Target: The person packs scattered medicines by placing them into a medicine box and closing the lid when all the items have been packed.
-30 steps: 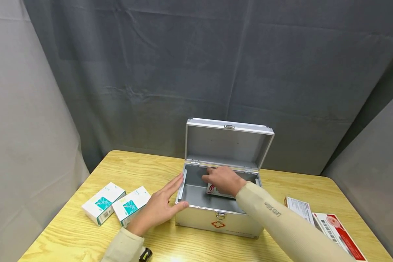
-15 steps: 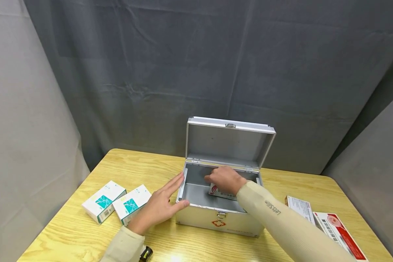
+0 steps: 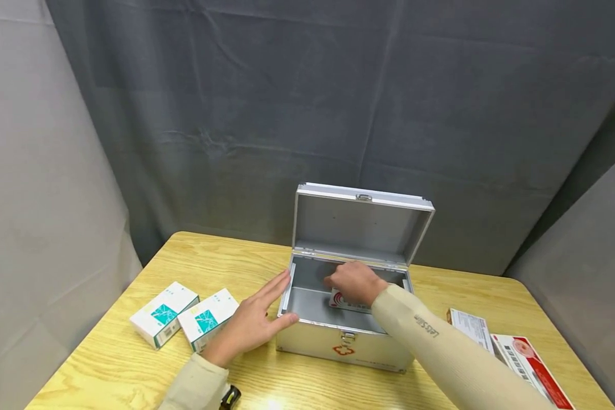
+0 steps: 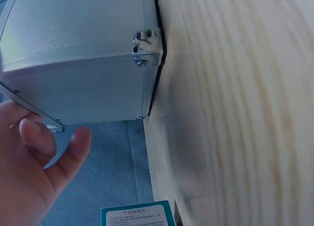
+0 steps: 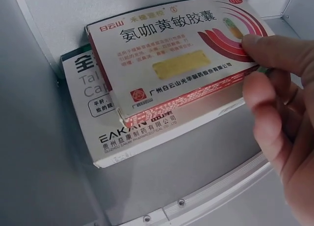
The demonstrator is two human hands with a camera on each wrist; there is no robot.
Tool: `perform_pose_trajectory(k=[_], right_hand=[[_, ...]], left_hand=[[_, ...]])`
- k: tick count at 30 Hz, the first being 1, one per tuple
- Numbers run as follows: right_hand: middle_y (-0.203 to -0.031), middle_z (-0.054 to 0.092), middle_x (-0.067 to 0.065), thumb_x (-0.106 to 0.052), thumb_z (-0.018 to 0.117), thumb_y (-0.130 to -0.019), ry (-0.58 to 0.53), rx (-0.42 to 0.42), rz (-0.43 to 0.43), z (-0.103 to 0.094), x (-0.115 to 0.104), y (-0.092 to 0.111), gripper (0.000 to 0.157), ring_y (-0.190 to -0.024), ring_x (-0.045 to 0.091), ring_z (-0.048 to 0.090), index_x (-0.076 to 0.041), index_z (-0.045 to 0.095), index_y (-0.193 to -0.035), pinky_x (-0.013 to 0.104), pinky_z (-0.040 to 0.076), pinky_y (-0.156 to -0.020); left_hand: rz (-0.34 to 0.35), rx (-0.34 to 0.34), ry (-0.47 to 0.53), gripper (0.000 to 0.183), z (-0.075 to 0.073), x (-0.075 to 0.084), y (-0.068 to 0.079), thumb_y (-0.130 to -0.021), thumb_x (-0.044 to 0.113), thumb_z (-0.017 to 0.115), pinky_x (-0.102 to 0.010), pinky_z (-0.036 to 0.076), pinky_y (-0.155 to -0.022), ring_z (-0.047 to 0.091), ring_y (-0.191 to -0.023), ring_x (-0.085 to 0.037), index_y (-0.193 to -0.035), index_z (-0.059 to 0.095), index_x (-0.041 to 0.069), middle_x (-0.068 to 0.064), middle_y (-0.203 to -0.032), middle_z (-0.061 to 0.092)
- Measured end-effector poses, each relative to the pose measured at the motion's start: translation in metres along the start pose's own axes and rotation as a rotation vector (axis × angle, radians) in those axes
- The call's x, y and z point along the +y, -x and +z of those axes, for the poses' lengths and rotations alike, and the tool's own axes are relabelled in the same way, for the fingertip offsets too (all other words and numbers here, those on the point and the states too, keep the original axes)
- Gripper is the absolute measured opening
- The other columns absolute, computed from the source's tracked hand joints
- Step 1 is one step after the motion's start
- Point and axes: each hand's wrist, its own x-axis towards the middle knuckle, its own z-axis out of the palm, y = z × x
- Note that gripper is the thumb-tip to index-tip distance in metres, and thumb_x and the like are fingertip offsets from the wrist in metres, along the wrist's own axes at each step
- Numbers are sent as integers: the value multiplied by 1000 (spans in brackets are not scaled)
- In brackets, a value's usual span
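An aluminium first-aid case (image 3: 318, 346) stands on the table with its lid (image 3: 359, 222) raised. Inside it, my right hand (image 3: 353, 281) pinches one end of a flat white-and-red medicine box (image 5: 167, 59), thumb on the printed face and fingers at the edge. That box lies over a second white medicine box (image 5: 132, 138) on the case floor. My left hand (image 3: 253, 324) rests against the case's left rim, fingers straight and thumb near the front corner. In the left wrist view, its fingers (image 4: 37, 138) are at the case edge, partly out of frame.
Two white-and-teal boxes, one (image 3: 165, 314) beside another (image 3: 208, 319), lie left of the case on the wooden table (image 3: 236, 256). To the right lie a white box (image 3: 470, 329) and a red-and-white box (image 3: 533, 367). A grey curtain (image 3: 266, 114) hangs behind.
Inside the case, my right hand and the white-and-red medicine box have shifted slightly right. The right fingers, more spread earlier, are drawn in now. My left hand stays at the rim.
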Motion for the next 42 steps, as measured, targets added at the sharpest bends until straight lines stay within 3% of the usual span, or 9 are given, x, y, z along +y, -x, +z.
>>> perform_pose_trajectory(k=[7,16,24,34,39,42], right_hand=[[-54,56,-7,1,67,-70,21,31,-20,0,1,-1,21,-46,8,45,-20,63,-73,28,41,-43],[-55,58,-8,-1,68,-69,34,23,-5,-1,1,-2,20,-48,9,49,-20,62,-67,28,44,-45],[-51,55,-4,-2,68,-72,93,22,-9,-2,-2,-2,20,-44,9,46,-20,60,-76,30,45,-43],[-54,58,-5,-10,66,-78,42,-11,5,-4,-1,-2,12,-46,7,42,-21,67,-75,28,45,-46],[-58,63,-6,-4,66,-77,42,-55,30,-5,-1,-3,21,-48,6,45,-23,72,-83,29,48,-50],[-56,60,-7,-5,66,-77,51,-61,41,-6,-1,-3,18,-48,6,44,-23,70,-75,29,47,-49]], left_hand=[[7,12,-17,77,-1,-1,0,-81,68,46,-49,39,-103,35,-135,-20,-145,23,33,19,-152,17],[7,15,1,74,-4,-1,0,-82,60,53,-47,37,-105,32,-136,-15,-145,24,32,21,-151,17],[-4,-2,8,75,-5,-1,-1,-81,64,50,-47,35,-106,32,-136,-14,-145,24,32,23,-151,16],[0,-3,8,75,-4,-1,-1,-82,64,49,-47,35,-106,31,-136,-14,-145,24,32,21,-152,17],[1,-6,10,73,-4,-1,-1,-83,59,53,-48,35,-106,31,-136,-15,-145,23,32,20,-152,17],[1,-5,10,74,-4,0,-1,-83,60,52,-47,35,-106,31,-136,-15,-145,23,32,20,-152,17]])
